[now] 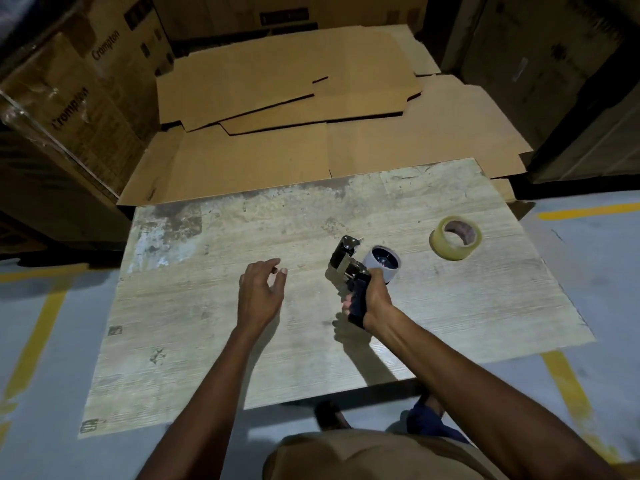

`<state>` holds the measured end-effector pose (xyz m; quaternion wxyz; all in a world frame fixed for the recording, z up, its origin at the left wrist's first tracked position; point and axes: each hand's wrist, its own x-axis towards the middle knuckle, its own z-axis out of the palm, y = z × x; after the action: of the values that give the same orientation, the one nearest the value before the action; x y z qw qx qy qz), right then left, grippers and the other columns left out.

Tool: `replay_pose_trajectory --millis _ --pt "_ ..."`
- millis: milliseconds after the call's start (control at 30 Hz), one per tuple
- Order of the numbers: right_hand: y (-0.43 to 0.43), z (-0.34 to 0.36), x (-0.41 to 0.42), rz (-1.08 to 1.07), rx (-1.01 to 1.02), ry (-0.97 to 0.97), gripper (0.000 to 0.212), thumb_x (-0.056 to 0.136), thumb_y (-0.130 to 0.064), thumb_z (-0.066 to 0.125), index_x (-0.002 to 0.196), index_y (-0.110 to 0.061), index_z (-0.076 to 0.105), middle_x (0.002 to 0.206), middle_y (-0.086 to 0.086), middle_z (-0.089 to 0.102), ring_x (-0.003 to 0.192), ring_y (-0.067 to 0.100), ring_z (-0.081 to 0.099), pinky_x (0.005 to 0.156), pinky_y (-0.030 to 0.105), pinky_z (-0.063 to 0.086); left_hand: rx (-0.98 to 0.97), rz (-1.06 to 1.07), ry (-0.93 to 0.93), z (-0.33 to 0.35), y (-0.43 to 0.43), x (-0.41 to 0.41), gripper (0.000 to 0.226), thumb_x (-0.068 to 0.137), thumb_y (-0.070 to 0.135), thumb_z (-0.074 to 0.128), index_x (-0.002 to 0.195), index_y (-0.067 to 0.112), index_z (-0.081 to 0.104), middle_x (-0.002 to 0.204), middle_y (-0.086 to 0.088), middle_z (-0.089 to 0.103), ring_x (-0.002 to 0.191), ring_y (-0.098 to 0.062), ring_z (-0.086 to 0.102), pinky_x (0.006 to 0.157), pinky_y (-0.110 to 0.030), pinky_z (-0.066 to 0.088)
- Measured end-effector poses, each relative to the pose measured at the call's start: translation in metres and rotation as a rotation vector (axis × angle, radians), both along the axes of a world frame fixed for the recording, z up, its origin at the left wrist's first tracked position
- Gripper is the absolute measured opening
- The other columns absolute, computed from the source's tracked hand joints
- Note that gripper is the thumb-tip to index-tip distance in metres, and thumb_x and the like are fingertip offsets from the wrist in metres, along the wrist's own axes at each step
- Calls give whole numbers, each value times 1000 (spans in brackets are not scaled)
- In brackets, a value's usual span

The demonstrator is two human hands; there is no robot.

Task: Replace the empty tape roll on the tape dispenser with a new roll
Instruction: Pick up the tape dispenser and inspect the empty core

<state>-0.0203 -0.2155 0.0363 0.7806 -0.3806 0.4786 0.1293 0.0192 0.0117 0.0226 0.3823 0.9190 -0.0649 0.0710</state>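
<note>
Head view: right hand [372, 299] grips the tape dispenser [349, 268] handle, its empty core [382, 264] still mounted; left hand [261, 292] hovers relaxed, holding nothing; new tape roll [455, 238] lies on the table [207, 323].

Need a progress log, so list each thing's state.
Black handheld tape dispenser: held by its handle.
Grey empty tape core: mounted on the dispenser.
Yellowish new tape roll: lying on the worn table, untouched.
Left hand: open, holding nothing.
Right hand: grips dispenser handle.
</note>
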Motion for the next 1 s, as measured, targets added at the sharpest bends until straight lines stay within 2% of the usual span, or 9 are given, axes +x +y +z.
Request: replay_pose_trajectory --millis 133,233,367,500,633,767,900,1000 --pt "-28 22 -11 84 44 -94 58 100 -59 42 81 -9 64 57 6 48 43 19 40 39 22 32 32 -100 -68 12 -27 8 28 101 30 64 123 14 70 107 0 69 111 -22 59 96 -39 40" --pt "-52 37 -18 146 147 -143 55 99 -60 47 76 -11 58 49 1 43 34 13 37 32 19 28 43 -161 -122 25 -44 14 27 102 31 62 122 16 70 113 0 70 113 -20 59 97 -39 40" --pt "-78 44 -27 247 283 -88 55 91 -59 56 79 -6 63 55 1 58 36 10 52 31 19 38 39 -217 -202 44 -63 21 25 102 29 62 123 16 70 115 0 70 114 -20 60 99 -41 41" --pt "-84 57 -33 352 279 -141 57 84 -62 61 79 -5 64 55 0 56 37 11 51 32 20 38 27 -263 -271 68 -81 22 24 103 27 63 122 15 70 117 0 70 115 -19 60 98 -35 38" --pt "-85 76 -44 423 -33 -217 68 93 -73 50 83 -8 65 62 11 56 46 21 53 41 24 41 -29 -274 -264 84 -90 21 26 105 30 58 123 16 70 122 1 70 121 -18 59 102 -40 40" --pt "-86 82 -52 497 -510 -305 77 83 -85 55 80 -9 68 67 14 65 54 29 60 57 37 46 -92 -246 -236 90 -87 21 35 105 40 50 123 17 70 123 2 70 122 -16 58 105 -47 43" --pt "-92 78 -57 538 -737 -409 81 86 -80 57 82 -1 69 64 12 67 54 29 63 54 45 50 -109 -282 -248 97 -82 26 35 104 42 53 122 18 71 123 5 70 121 -16 61 103 -54 45" --pt "-95 83 -63 611 -812 -504 78 93 -72 55 85 5 68 65 14 66 52 24 63 49 36 50 -138 -340 -178 110 -85 27 32 103 40 60 128 22 69 125 9 69 122 -9 59 104 -51 47"
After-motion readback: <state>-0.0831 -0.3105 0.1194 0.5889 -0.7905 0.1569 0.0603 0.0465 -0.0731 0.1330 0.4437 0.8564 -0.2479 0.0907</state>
